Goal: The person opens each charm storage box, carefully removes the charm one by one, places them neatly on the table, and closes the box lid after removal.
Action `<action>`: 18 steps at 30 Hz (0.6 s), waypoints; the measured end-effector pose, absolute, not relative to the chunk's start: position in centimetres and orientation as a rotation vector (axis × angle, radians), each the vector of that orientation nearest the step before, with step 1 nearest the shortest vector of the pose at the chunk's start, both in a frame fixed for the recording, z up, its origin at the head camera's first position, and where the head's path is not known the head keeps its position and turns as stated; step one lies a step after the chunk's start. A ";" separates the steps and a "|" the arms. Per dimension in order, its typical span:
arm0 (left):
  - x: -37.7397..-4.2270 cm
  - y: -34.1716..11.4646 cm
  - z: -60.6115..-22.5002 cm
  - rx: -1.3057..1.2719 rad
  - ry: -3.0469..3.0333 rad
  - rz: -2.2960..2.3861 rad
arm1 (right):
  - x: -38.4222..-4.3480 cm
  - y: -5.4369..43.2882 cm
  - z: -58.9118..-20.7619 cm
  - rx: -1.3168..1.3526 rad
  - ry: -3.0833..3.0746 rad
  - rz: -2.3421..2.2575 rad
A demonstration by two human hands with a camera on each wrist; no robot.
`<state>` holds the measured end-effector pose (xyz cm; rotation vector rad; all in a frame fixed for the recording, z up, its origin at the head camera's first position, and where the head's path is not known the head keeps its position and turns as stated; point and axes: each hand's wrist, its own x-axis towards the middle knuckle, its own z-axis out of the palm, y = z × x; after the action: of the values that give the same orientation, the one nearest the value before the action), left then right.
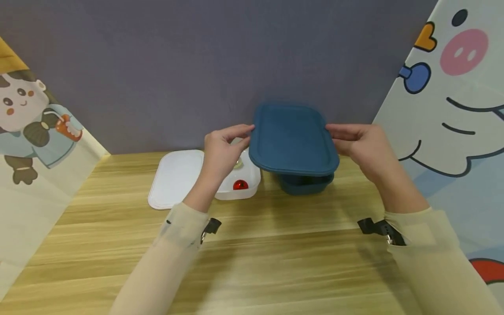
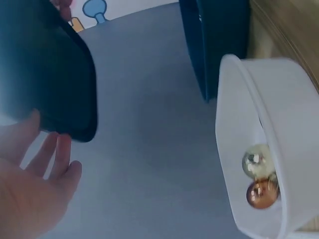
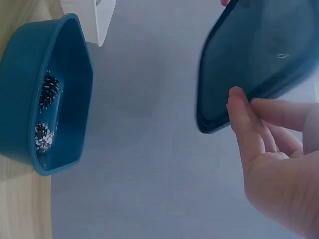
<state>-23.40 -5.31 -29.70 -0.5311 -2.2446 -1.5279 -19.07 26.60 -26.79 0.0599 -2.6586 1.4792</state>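
A dark blue lid [image 1: 293, 138] is raised above the table, tilted, between my two hands. My left hand [image 1: 224, 151] pinches its left edge between thumb and fingers. At the opposite edge my right hand [image 1: 364, 146] grips it the same way. Below the lid, partly hidden by it in the head view, stands a blue box [image 1: 303, 187]; the right wrist view shows pine cones with white tips [image 3: 45, 137] inside it. To its left is a white box [image 1: 240, 192] holding shiny balls, among them a red ball [image 1: 240, 184] and a copper ball [image 2: 262, 193].
A white lid [image 1: 175, 179] lies flat on the wooden table [image 1: 275, 262], left of the white box and partly behind my left forearm. A grey panel [image 1: 177, 74] rises at the table's back edge. Cartoon-printed walls [image 1: 441, 131] flank both sides.
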 end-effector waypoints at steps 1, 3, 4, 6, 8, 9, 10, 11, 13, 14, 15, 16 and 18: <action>-23.3 -5.5 -29.7 -0.544 -2.245 -1.503 | -18.9 26.6 -26.7 0.052 -2.676 1.444; -23.3 -5.7 -29.7 -0.560 -2.246 -1.461 | -18.6 26.4 -26.7 0.044 -2.700 1.406; -23.2 -5.9 -29.7 -0.562 -2.243 -1.449 | -18.6 26.3 -26.7 0.052 -2.696 1.419; -23.2 -6.1 -29.7 -0.571 -2.229 -1.451 | -18.4 26.1 -26.8 0.080 -2.661 1.479; -23.2 -6.3 -29.7 -0.568 -2.218 -1.484 | -18.4 25.9 -27.0 0.114 -2.605 1.570; -23.1 -6.3 -29.8 -0.562 -2.215 -1.498 | -18.4 25.8 -27.1 0.145 -2.573 1.614; -23.2 -6.4 -29.8 -0.552 -2.214 -1.513 | -18.4 25.8 -27.3 0.162 -2.551 1.630; -23.1 -6.4 -30.0 -0.543 -2.211 -1.531 | -18.4 25.6 -27.4 0.174 -2.531 1.638; -23.0 -6.6 -30.2 -0.509 -2.213 -1.570 | -18.5 25.4 -27.7 0.191 -2.513 1.633; -23.0 -6.7 -30.2 -0.491 -2.210 -1.590 | -18.5 25.2 -27.9 0.194 -2.509 1.620; -23.0 -6.7 -30.4 -0.471 -2.210 -1.610 | -18.6 25.1 -28.1 0.193 -2.505 1.607; -22.9 -6.8 -30.5 -0.452 -2.208 -1.631 | -18.6 24.9 -28.2 0.184 -2.494 1.594; -22.8 -7.0 -30.7 -0.422 -2.208 -1.656 | -18.6 24.6 -28.6 0.156 -2.476 1.576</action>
<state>-22.76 -6.96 -30.65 -0.4216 -2.2081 -1.6558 -18.64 24.59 -28.63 0.1561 -2.4757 1.5761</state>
